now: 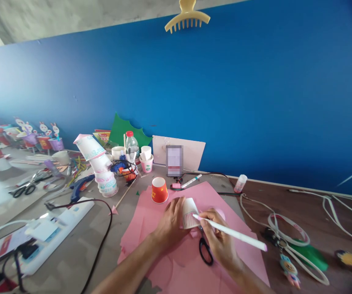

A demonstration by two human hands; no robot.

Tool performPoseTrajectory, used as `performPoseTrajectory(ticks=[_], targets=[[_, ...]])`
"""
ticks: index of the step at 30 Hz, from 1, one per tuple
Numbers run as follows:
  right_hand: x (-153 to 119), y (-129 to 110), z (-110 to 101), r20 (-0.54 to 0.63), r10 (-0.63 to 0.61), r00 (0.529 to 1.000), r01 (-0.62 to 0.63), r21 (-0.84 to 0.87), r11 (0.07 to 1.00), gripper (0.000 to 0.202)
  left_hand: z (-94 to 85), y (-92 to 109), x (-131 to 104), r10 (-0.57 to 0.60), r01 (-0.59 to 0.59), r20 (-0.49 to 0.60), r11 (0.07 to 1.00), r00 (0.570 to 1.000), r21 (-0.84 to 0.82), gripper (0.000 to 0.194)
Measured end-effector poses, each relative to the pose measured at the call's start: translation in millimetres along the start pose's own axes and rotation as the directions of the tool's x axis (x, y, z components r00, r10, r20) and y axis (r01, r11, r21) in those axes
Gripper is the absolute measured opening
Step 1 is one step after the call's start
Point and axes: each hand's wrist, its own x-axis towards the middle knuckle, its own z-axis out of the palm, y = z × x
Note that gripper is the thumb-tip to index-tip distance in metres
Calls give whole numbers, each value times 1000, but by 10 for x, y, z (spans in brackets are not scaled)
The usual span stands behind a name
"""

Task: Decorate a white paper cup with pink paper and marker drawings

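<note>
My left hand [171, 218] steadies the white cup [190, 206] sideways-on while my right hand [219, 237] grips the pen [234, 233], tip against its pink-lined side.

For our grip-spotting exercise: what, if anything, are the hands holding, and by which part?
The left hand holds a white paper cup with pink stripes by its side; the right hand holds a slim white marker near its pink tip.

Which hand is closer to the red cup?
Left. The left hand, holding a white cup, is just in front of the red cup; the right hand is farther right.
</note>
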Motion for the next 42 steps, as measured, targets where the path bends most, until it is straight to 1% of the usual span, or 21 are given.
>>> performPoseTrajectory(ticks=[4, 8, 10, 13, 17, 20, 25, 28, 32, 36, 39, 42], targets=[[-1, 0, 13, 36, -20, 999, 21, -25, 999, 16, 28, 0, -14, -21, 22, -13, 1000, 1000, 13, 50], [9, -9, 18, 49, -59, 997, 62, -66, 996, 15, 34, -5, -7, -6, 6, -16, 1000, 1000, 22, 54], [15, -20, 15, 49, -84, 995, 88, -76, 993, 15, 26, -4, 1, -8, 8, -16, 1000, 1000, 19, 53], [19, -39, -2, 49, -93, 994, 97, -92, 991, 16, 19, -7, -1, -12, 12, -5, 1000, 1000, 13, 54], [19, -46, -32, 34, -80, 996, 83, -104, 991, 19, 41, -32, -31, -17, 17, 2, 1000, 1000, 12, 66], [16, -21, -51, 5, -61, 998, 62, -104, 993, 24, 69, -57, -54, -31, 31, 6, 999, 999, 5, 71], [-1, 58, -83, -52, 45, 998, -51, -110, 993, 27, 89, -81, -66, -19, 19, 1, 1000, 1000, 18, 76], [-7, 66, -89, -66, 82, 994, -86, -58, 995, 25, 81, -75, -57, -28, 28, 0, 999, 1000, 18, 75], [3, 10, -70, -84, 103, 991, -100, 30, 994, 24, 75, -62, -47, -16, 16, -14, 1000, 1000, 20, 68], [16, -26, -45, -75, 64, 995, -61, 45, 997, 20, 70, -57, -48, -29, 29, -6, 1000, 1000, 7, 68], [18, -24, -40, -63, 68, 996, -65, 44, 997, 17, 53, -46, -42, -37, 37, 6, 999, 999, 15, 65], [18, -8, -51, -74, 83, 994, -81, 22, 996, 20, 39, -35, -31, -18, 18, -1, 999, 1000, 37, 63]])
